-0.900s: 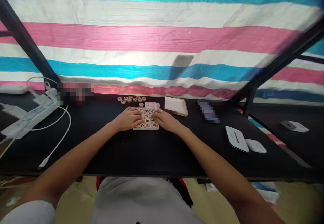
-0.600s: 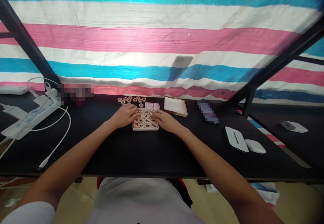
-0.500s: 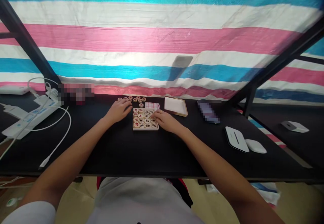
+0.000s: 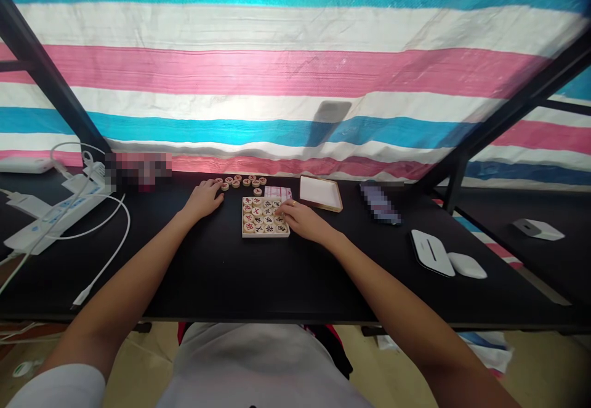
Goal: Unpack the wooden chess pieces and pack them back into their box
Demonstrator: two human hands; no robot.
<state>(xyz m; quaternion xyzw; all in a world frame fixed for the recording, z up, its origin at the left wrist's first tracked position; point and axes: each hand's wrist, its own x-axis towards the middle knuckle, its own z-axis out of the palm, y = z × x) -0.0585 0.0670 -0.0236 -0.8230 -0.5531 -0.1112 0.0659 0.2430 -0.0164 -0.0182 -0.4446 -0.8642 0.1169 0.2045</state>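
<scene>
My left hand [image 4: 203,200] rests on the black table, fingers stretched out and thumb apart, its fingertips at the leftmost piece of a loose group of round wooden Chinese chess pieces [image 4: 246,182]. Nothing shows in its grasp. A shallow white box [image 4: 266,235] nearer to me is filled with rows of such pieces, marked in red or black characters. Over the box's right side lies my right hand [image 4: 300,218], wearing a ring, fingers extended and touching the pieces there; its fingertips partly cover them.
Behind the box lies a pink-and-white printed paper [image 4: 278,192]. An open box lid [image 4: 320,193] lies to its right, then a blurred phone [image 4: 381,204]. Farther right are a white flat device [image 4: 431,253] and a white mouse [image 4: 467,266]. A power strip [image 4: 58,214] with cables occupies the left.
My left hand has moved left and slightly towards me, uncovering several loose chess pieces. My right hand has stayed at the box's right side.
</scene>
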